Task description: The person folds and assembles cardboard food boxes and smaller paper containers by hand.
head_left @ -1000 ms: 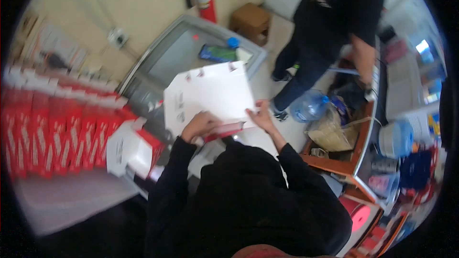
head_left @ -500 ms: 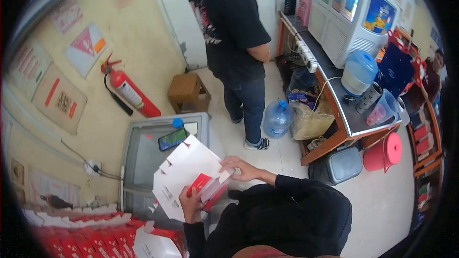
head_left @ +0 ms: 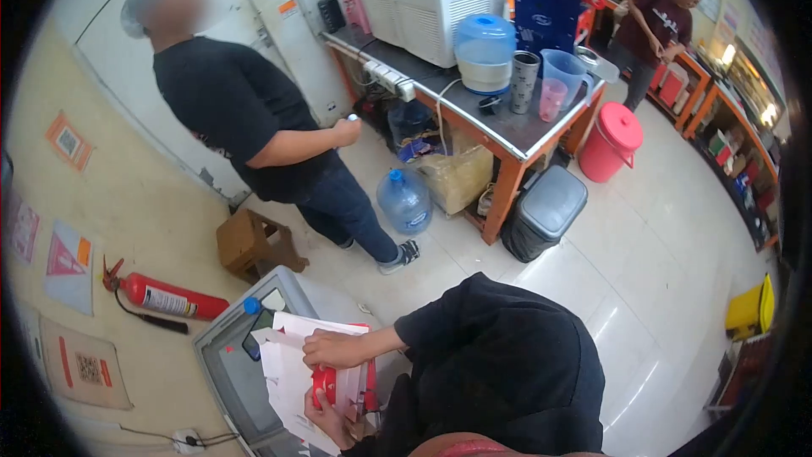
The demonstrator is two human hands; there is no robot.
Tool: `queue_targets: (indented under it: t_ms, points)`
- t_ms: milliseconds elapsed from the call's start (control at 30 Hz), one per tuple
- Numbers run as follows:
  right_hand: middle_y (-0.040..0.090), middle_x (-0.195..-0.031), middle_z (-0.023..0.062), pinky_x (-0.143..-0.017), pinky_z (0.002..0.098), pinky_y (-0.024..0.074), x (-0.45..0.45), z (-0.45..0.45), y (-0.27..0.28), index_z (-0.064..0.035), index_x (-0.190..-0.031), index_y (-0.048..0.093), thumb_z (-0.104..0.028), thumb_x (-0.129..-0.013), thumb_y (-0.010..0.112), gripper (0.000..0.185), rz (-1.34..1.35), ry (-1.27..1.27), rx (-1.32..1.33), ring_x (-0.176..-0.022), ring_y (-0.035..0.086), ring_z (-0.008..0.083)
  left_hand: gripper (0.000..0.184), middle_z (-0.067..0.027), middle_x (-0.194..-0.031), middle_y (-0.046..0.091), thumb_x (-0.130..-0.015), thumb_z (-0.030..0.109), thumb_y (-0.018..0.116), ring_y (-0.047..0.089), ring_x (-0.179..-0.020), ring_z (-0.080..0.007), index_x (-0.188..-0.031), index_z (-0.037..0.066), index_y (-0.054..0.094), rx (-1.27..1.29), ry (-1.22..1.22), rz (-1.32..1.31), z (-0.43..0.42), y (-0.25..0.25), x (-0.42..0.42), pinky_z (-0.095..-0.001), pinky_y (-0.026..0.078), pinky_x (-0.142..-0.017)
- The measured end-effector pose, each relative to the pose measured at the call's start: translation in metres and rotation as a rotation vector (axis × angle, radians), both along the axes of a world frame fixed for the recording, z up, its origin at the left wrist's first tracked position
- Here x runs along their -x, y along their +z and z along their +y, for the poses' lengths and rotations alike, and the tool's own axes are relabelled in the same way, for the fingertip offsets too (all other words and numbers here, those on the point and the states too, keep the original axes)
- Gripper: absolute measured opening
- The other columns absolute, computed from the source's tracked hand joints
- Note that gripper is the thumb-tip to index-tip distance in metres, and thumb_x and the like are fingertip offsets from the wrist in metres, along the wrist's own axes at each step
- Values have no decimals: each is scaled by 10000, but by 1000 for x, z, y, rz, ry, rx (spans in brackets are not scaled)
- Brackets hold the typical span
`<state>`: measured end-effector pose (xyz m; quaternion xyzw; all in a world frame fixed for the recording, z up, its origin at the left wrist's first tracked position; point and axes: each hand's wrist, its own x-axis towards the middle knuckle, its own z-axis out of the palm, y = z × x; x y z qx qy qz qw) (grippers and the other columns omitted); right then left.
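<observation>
A partly folded cardboard box [head_left: 283, 372], white on one face and red on the other, tilts over the grey-framed chest freezer [head_left: 296, 288]. My left hand [head_left: 330, 419] grips its lower edge, thumb beside a red part. Bent over a white panel on its upper side, my right hand [head_left: 337, 349] is closed on the cardboard; the fingertips are partly hidden. A dark phone [head_left: 255, 340], half covered by the box, lies on the freezer lid near a blue cap [head_left: 251, 305].
A person in black [head_left: 245, 110] stands beyond the freezer, near a wooden stool [head_left: 254, 241] and a blue water jug [head_left: 404, 203]. A red fire extinguisher [head_left: 173, 294] is at left. Right are a table [head_left: 533, 140], lidded bin [head_left: 550, 207] and red bucket [head_left: 611, 144]; another person [head_left: 660, 21] stands farther back.
My view has swung to the right. My right hand has moved from the box's right side onto its white panel. The person in black has turned, and a forearm now shows in front.
</observation>
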<state>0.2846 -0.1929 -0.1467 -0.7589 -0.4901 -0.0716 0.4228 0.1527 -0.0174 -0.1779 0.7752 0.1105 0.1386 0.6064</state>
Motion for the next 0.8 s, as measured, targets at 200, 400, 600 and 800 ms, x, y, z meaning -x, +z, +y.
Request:
queue_targets:
  t_ms: [200, 400, 600, 800]
  points:
    - [590, -839, 30, -853, 390, 393, 13, 2, 5, -131, -754, 634, -155, -721, 679, 61, -120, 82, 203, -939, 554, 212, 320, -63, -841, 642, -974, 274, 595, 574, -742, -135, -989, -44, 631, -121, -103, 65, 0, 12, 1, -286, 503, -685]
    - [579, -824, 27, -843, 397, 388, 8, 8, 10, -126, -705, 630, -173, -713, 671, 63, -5, 86, 145, -930, 546, 205, 275, -72, -832, 628, -966, 198, 592, 572, -751, -143, -991, -72, 636, -84, -115, 80, 8, 19, 5, -279, 489, -719]
    - [591, -850, 29, -862, 420, 382, 11, 20, -5, -100, -697, 595, -171, -688, 680, 111, -164, 86, -92, -978, 558, 221, 239, -121, -872, 673, -954, 158, 598, 602, -775, -179, -986, -72, 654, -288, -104, 32, 0, 32, 10, -312, 493, -746]
    - [665, -788, 76, -898, 471, 370, -10, 1, 19, -108, -925, 593, -157, -789, 672, 165, -16, 232, 261, -822, 657, 258, 174, -165, -885, 678, -882, 90, 648, 650, -831, -225, -992, -42, 677, -314, 67, 69, -16, 69, 36, -327, 506, -767]
